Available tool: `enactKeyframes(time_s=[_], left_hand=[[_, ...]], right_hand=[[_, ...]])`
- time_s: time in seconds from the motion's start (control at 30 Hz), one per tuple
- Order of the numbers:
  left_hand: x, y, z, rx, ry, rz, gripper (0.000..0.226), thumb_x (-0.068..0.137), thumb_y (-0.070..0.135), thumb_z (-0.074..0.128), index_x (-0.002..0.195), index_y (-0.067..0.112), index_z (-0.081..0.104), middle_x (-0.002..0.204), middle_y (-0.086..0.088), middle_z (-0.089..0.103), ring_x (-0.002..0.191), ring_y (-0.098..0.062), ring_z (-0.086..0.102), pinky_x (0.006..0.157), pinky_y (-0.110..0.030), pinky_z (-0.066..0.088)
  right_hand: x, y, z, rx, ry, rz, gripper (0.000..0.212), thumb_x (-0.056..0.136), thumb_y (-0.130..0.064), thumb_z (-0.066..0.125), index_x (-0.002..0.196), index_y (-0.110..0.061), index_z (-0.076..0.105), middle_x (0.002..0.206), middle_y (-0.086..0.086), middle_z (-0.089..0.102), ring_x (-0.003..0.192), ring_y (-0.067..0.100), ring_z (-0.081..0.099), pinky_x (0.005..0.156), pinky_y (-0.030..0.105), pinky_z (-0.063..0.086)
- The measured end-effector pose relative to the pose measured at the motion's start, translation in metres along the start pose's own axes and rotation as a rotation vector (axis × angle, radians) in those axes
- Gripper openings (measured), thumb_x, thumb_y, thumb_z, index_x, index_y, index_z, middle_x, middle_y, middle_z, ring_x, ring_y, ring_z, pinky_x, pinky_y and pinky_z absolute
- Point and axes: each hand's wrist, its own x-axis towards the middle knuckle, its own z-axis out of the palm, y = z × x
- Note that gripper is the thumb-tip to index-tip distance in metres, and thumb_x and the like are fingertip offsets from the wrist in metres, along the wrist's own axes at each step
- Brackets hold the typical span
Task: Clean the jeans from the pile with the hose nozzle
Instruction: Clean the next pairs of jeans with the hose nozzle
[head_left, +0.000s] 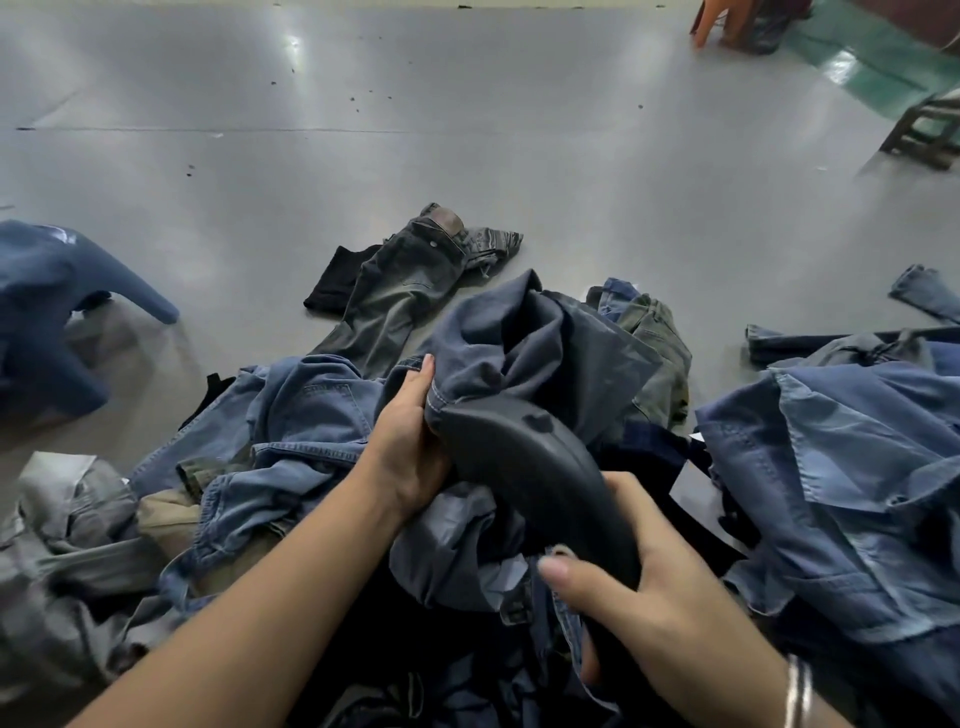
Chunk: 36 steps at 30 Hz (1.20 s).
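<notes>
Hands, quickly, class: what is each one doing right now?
Left hand: fingers grip the blue-grey jeans by the hem.
Right hand: fingers curled round the black nozzle.

R hand (660, 577) grips nozzle (540, 467); L hand (410, 441) holds jeans (519, 338).

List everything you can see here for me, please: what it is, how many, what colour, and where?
hose nozzle: one, black, centre, tip tucked into the held jeans
held jeans: one, grey-blue, centre, raised over the pile
pile of jeans: one heap, blues and greys, across the foreground
loose jeans: one, grey-green, flat on the floor behind the pile
floor: grey, shiny
stool legs: brown, top right
left hand: grips the held jeans' hem
right hand: fingers wrapped round the nozzle
bangles: silver, right wrist
</notes>
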Motion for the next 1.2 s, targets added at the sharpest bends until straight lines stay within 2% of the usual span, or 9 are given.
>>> enactKeyframes(time_s=[0.07,0.17,0.37,0.47,0.57,0.73,0.87,1.0,1.2], left_hand=[[-0.001,0.001,0.000,0.006,-0.044,0.001,0.050,0.091,0.041,0.045,0.104,0.002,0.073,0.108,-0.018,0.070,0.098,-0.027,0.069,0.081,-0.038,0.058],[-0.003,0.002,0.001,0.010,-0.076,-0.001,0.048,0.085,0.039,0.049,0.104,0.000,0.072,0.107,-0.018,0.070,0.097,-0.026,0.069,0.085,-0.038,0.057],[-0.003,0.002,-0.004,0.012,-0.110,-0.053,0.047,0.086,0.038,0.048,0.095,0.001,0.075,0.098,-0.017,0.072,0.089,-0.026,0.071,0.075,-0.037,0.059],[-0.007,0.003,-0.002,0.013,-0.131,-0.062,0.047,0.087,0.037,0.049,0.098,-0.001,0.073,0.099,-0.020,0.071,0.090,-0.029,0.070,0.078,-0.039,0.059],[-0.011,0.005,-0.001,0.031,-0.142,-0.067,0.053,0.087,0.040,0.049,0.104,-0.005,0.070,0.103,-0.023,0.069,0.096,-0.031,0.069,0.085,-0.041,0.057],[-0.011,0.011,0.000,0.013,-0.111,-0.057,0.053,0.087,0.041,0.047,0.104,-0.004,0.071,0.104,-0.021,0.069,0.095,-0.030,0.068,0.089,-0.043,0.054],[-0.011,0.010,0.001,0.010,-0.099,-0.031,0.049,0.085,0.038,0.049,0.099,-0.001,0.073,0.099,-0.018,0.071,0.091,-0.028,0.070,0.086,-0.041,0.055],[-0.009,0.006,0.001,0.012,-0.122,-0.061,0.047,0.088,0.037,0.049,0.104,-0.001,0.071,0.102,-0.018,0.070,0.096,-0.028,0.068,0.092,-0.041,0.052],[-0.003,0.026,-0.022,0.078,-0.110,-0.052,0.054,0.093,0.041,0.043,0.113,-0.003,0.067,0.113,-0.022,0.067,0.107,-0.033,0.065,0.090,-0.043,0.054]], right_hand=[[0.007,-0.001,0.004,0.000,0.025,-0.017,0.028,0.073,-0.040,0.072,0.092,-0.044,0.053,0.074,-0.008,0.065,0.045,0.015,0.058,0.047,0.025,0.047],[0.015,-0.006,-0.002,0.028,0.106,-0.008,0.021,0.083,-0.032,0.070,0.089,-0.040,0.052,0.067,-0.008,0.063,0.042,0.022,0.057,0.045,0.028,0.047],[0.006,-0.003,-0.006,0.019,0.068,-0.036,0.034,0.067,-0.047,0.072,0.096,-0.042,0.055,0.071,-0.006,0.065,0.047,0.018,0.061,0.046,0.023,0.047],[0.019,-0.006,-0.010,0.116,0.232,-0.060,0.036,0.074,-0.031,0.080,0.096,-0.026,0.052,0.065,-0.003,0.062,0.039,0.024,0.055,0.039,0.027,0.045],[0.023,-0.015,-0.030,0.208,0.378,-0.078,0.029,0.077,-0.026,0.071,0.096,-0.019,0.051,0.059,0.004,0.058,0.038,0.027,0.053,0.039,0.031,0.047],[0.000,-0.007,-0.022,0.078,0.074,-0.030,0.032,0.070,-0.041,0.083,0.091,-0.040,0.059,0.068,0.001,0.063,0.047,0.022,0.061,0.047,0.026,0.049],[-0.001,0.001,-0.003,-0.088,0.003,-0.063,0.037,0.060,-0.053,0.068,0.093,-0.050,0.053,0.077,-0.010,0.068,0.064,0.006,0.064,0.061,0.015,0.048],[0.012,-0.006,-0.003,-0.026,0.164,-0.064,0.027,0.072,-0.044,0.074,0.087,-0.039,0.053,0.067,-0.006,0.065,0.042,0.023,0.059,0.044,0.026,0.046],[0.025,-0.001,-0.026,0.181,0.536,-0.075,0.032,0.076,-0.034,0.069,0.094,-0.022,0.046,0.057,-0.001,0.060,0.036,0.022,0.055,0.038,0.030,0.047]])
